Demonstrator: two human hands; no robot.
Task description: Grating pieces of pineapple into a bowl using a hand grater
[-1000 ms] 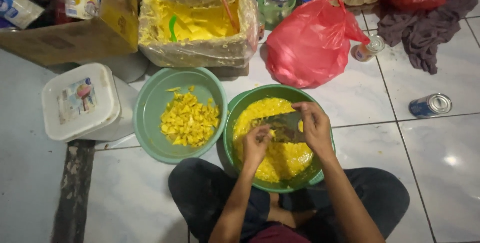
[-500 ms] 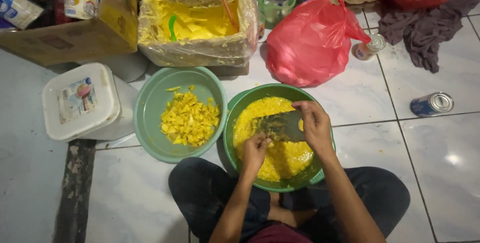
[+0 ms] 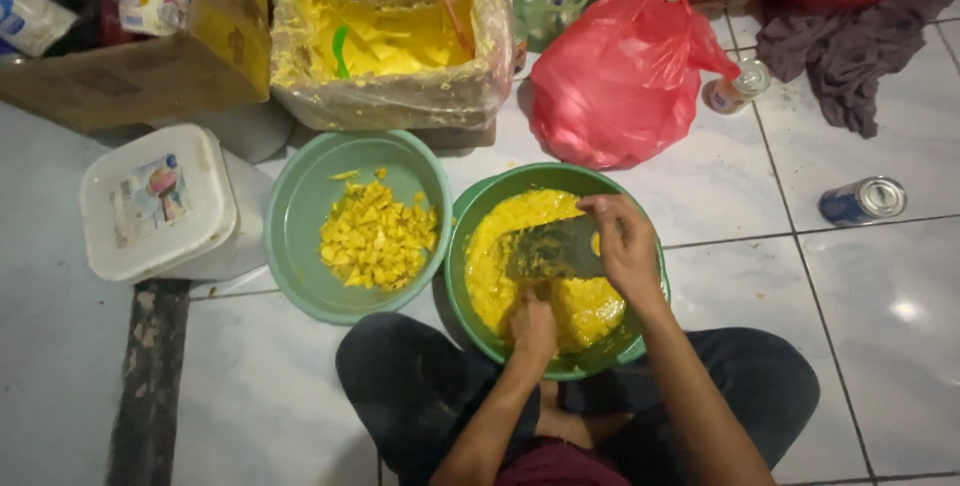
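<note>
Two hands work the right bowl (image 3: pixel 640 346): your right hand (image 3: pixel 625 246) grips the blade (image 3: pixel 555 249), left hand (image 3: pixel 532 328) closed in the mash (image 3: pixel 500 256); keep pressing evenly.

Open tile right, clutter left and ahead

We see bare floor (image 3: pixel 880 346) right of our mash bowl (image 3: pixel 480 216), only a can (image 3: pixel 862 200) there; second green bowl (image 3: pixel 300 246) touches it left, white tub (image 3: pixel 150 206) beyond, lined box (image 3: pixel 390 96) and red bag (image 3: pixel 625 76) block ahead.
</note>
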